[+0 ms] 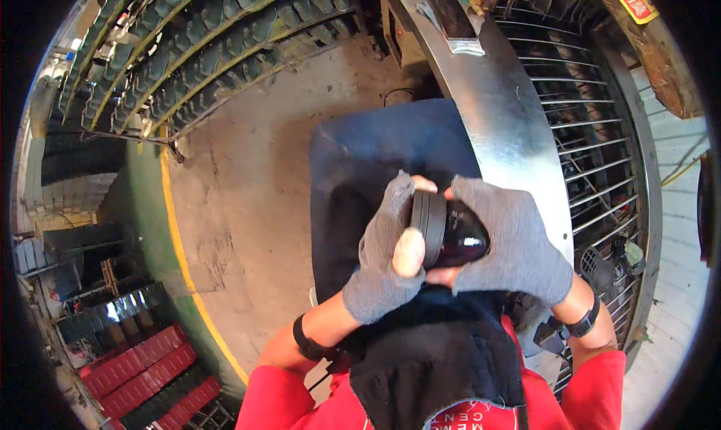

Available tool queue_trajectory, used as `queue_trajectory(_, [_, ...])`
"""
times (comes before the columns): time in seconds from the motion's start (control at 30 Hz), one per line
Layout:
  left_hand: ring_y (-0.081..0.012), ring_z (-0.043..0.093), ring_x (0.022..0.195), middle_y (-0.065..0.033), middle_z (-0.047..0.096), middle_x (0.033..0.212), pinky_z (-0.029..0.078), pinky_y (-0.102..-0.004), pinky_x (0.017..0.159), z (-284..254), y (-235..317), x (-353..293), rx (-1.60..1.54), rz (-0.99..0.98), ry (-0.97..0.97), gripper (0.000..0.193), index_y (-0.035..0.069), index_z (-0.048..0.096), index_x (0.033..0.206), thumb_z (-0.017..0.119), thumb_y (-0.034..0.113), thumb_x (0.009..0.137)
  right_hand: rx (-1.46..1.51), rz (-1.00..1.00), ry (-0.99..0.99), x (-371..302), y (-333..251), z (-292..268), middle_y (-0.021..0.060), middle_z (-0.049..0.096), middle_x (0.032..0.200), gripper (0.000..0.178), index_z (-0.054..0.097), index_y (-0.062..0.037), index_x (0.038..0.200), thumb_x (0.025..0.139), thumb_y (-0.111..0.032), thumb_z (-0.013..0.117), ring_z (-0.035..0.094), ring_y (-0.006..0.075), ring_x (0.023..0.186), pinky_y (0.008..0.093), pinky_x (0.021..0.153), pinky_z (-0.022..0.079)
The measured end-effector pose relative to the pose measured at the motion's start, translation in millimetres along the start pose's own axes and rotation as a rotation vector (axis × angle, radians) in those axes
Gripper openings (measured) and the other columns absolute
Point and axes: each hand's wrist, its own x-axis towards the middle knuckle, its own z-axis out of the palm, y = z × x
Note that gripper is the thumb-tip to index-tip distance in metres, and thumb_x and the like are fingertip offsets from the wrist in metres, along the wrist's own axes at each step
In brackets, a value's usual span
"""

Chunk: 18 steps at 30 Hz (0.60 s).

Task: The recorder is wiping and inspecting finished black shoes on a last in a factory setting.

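Note:
Both hands wear grey knit gloves that leave fingertips bare, and they meet over my lap. A dark jar with a glossy, rounded body lies sideways between them. Its wide black ridged lid faces left. My left hand is closed round the lid, thumb across its near edge. Round the glossy body curls my right hand, fingers at its far side and thumb below. My palms hide parts of the jar. Beneath lies a dark blue cloth spread over my lap.
A metal-topped bench curves along the right, with a phone-like dark slab on it. Beyond is a metal bar rack. Shelves of dark shoe-shaped pieces stand far left. Red slatted trays sit lower left, past a yellow floor line.

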Motion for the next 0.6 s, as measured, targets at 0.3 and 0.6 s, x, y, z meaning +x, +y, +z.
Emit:
queue_trajectory(0.3, [-0.0299, 0.062, 0.107, -0.0170, 0.062, 0.111, 0.047, -0.0426, 0.106, -22, 33, -24, -0.155, 0.086, -0.258, 0.063, -0.006, 0.061, 0.125, 0.059, 0.053, 0.102, -0.033, 0.058, -0.226, -29, -40, -12, 0.0281, 0.066, 0.127, 0.104, 0.056, 0.0037, 0.136, 0.067, -0.068, 0.089, 0.069, 0.0486, 0.116, 0.0507, 0.095, 0.059])
queue_trajectory(0.6, [-0.0183, 0.058, 0.080, -0.0068, 0.062, 0.083, 0.047, -0.0347, 0.079, 5, 38, -30, -0.261, -0.181, -0.016, 0.046, 0.000, 0.061, 0.084, 0.046, 0.030, 0.115, -0.070, -0.117, -0.339, -39, -36, -10, 0.0250, 0.067, 0.110, 0.097, 0.060, 0.0051, 0.122, 0.071, -0.073, 0.085, 0.072, 0.0419, 0.088, 0.0481, 0.072, 0.060])
